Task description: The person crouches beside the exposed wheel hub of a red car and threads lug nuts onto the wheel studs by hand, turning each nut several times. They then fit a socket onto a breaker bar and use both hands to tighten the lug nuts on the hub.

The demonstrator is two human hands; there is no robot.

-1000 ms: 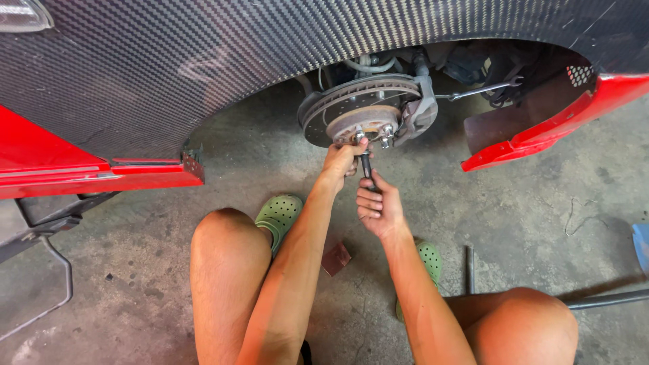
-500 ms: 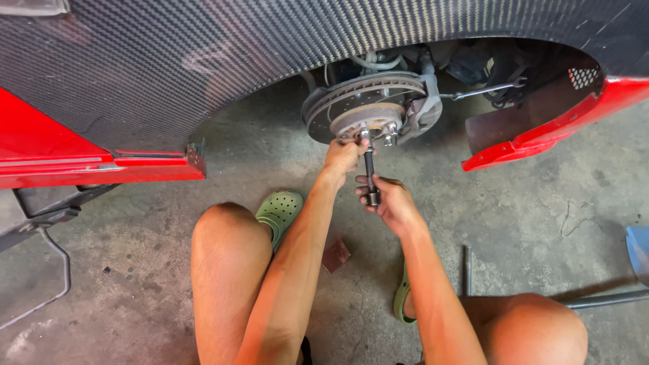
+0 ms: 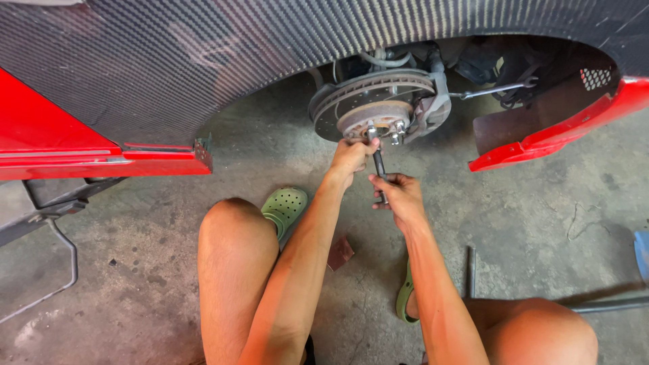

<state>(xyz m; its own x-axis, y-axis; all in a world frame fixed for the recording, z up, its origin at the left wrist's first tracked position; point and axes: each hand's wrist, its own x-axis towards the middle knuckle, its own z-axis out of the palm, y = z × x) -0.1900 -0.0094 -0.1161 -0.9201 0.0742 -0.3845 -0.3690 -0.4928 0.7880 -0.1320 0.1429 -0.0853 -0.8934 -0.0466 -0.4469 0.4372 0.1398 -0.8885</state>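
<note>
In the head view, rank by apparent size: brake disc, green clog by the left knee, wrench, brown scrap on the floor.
1. Brake disc
2. Wrench and green clog: too close to rank
3. Brown scrap

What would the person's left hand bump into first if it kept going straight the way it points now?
The left hand points up toward the wheel hub, gripping the top of the dark wrench. Going straight on, it would likely meet the hub's rusty face and studs first, inside the brake disc; depth is hard to judge.

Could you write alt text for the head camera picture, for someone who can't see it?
Seen from above, a squatting person's left hand and right hand grip a dark wrench set against the wheel hub of a red car with its wheel off, on concrete floor.
</note>
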